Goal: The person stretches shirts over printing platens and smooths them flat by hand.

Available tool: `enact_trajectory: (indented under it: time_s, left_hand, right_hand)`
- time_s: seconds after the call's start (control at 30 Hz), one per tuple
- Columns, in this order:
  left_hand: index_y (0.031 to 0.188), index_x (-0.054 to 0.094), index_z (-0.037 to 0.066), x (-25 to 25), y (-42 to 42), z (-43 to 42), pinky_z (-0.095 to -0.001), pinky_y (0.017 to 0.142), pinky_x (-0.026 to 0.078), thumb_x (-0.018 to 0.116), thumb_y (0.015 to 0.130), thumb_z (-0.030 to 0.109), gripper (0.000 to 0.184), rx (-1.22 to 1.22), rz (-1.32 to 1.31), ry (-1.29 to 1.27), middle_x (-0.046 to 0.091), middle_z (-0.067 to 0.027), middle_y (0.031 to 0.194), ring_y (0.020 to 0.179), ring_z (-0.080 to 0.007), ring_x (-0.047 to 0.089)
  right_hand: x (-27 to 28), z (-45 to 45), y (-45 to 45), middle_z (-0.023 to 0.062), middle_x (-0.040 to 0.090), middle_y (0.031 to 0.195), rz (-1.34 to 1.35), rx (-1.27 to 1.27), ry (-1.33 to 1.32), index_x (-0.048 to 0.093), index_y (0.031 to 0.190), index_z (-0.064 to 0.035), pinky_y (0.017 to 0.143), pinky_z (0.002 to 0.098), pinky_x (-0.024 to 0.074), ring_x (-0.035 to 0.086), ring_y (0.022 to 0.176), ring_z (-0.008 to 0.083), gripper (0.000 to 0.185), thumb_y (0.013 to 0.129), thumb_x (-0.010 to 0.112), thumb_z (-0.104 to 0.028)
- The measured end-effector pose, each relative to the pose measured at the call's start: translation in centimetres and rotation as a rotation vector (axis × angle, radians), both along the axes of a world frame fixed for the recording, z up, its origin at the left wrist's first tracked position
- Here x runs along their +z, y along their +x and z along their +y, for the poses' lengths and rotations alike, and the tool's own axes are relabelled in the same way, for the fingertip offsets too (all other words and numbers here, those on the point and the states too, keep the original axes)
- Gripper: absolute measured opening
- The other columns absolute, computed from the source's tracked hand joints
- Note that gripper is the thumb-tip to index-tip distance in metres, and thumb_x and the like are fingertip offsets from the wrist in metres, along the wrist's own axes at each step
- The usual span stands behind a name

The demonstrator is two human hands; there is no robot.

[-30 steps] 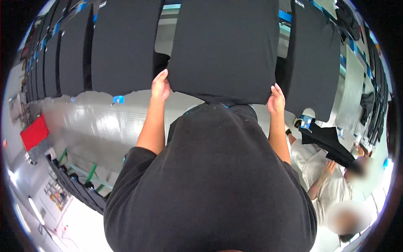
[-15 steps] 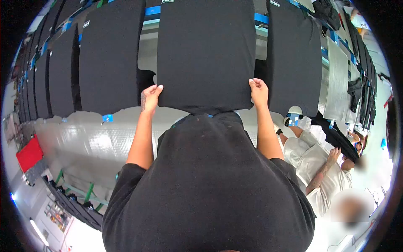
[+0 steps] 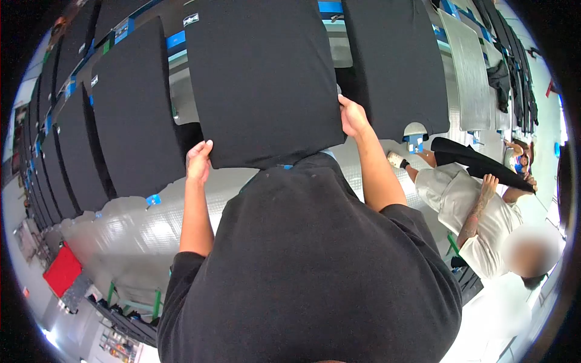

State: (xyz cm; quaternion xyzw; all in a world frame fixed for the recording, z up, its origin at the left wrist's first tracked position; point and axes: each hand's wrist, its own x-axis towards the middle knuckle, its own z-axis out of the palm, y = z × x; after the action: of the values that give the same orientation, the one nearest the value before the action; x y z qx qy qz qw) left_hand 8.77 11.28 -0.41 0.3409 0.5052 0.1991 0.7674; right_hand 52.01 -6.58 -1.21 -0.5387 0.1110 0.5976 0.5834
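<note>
A black cloth panel (image 3: 263, 85) lies flat over a board in front of my body, with a small white label at its upper left. My left hand (image 3: 198, 161) is closed on its lower left edge, thumb and fingers pinched together. At the right edge, somewhat higher, my right hand (image 3: 352, 116) pinches the same black cloth. The cloth's lower edge sags slightly between my hands, close to my shirt.
Similar black-covered boards (image 3: 133, 109) stand in a row on both sides. A bare grey board (image 3: 469, 72) is further right. A co-worker (image 3: 472, 206) in light clothing holds a black cloth at the right. A red cloth (image 3: 62, 270) is at the lower left.
The view has turned, so the panel and both hands appear further left and tilted. My hands remain on its side edges. The co-worker's black cloth has been lifted and extended.
</note>
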Motion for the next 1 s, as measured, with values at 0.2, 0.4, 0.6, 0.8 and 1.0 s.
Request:
enact_trajectory:
  time_s: [0.2,0.4,0.6,0.8,1.0]
  left_hand:
    - [0.103,0.065,0.001,0.2,0.3,-0.5,-0.0267,0.083,0.049,0.064,0.092,0.017,0.019,0.033,0.017,0.024,0.068,-0.0053,0.101,0.09,-0.0129,0.063]
    - [0.101,0.066,0.002,0.1,0.3,-0.4,-0.0257,0.081,0.048,0.065,0.091,0.017,0.018,0.041,0.012,0.006,0.069,-0.0037,0.098,0.09,-0.0115,0.063]
    - [0.093,0.067,0.008,0.2,0.2,-0.4,-0.0195,0.054,0.038,0.065,0.091,0.019,0.011,0.014,0.071,0.032,0.067,0.003,0.085,0.069,-0.0037,0.057]
    - [0.098,0.066,0.008,0.1,0.2,2.9,-0.0207,0.055,0.037,0.063,0.092,0.025,0.018,-0.173,0.228,0.035,0.06,0.0073,0.078,0.064,-0.0024,0.049]
    - [0.115,0.065,0.003,0.6,8.0,16.2,-0.0278,0.074,0.047,0.059,0.094,0.034,0.038,-0.039,0.455,0.467,0.063,-0.0008,0.086,0.078,-0.0114,0.057]
  right_hand:
    - [-1.3,-1.1,0.6,0.0134,0.064,0.106,-0.411,-0.224,0.066,0.057,0.114,0.0036,0.092,0.0304,0.0469,0.06,0.099,0.0193,0.025,0.089,0.056,0.003]
    - [-3.2,-1.4,0.5,0.008,0.064,0.098,-0.415,-0.199,0.017,0.06,0.11,0.002,0.085,0.0278,0.0463,0.06,0.088,0.0163,0.025,0.086,0.061,0.0]
    - [-0.3,-3.1,-0.2,0.0011,0.065,0.089,-0.684,0.202,-0.174,0.065,0.101,-0.0028,0.077,0.0269,0.0473,0.057,0.085,0.0104,0.025,0.098,0.054,-0.025]
    - [1.0,-1.1,0.0,-0.0019,0.052,0.066,-0.465,0.181,-0.328,0.057,0.079,-0.0002,0.059,0.0305,0.0418,0.05,0.062,0.0127,0.037,0.099,0.051,-0.031]
    - [1.0,10.4,7.4,-0.0014,0.05,0.062,-1.045,0.357,-0.146,0.054,0.076,-0.0052,0.052,0.0245,0.038,0.046,0.056,0.0076,0.036,0.099,0.052,-0.033]
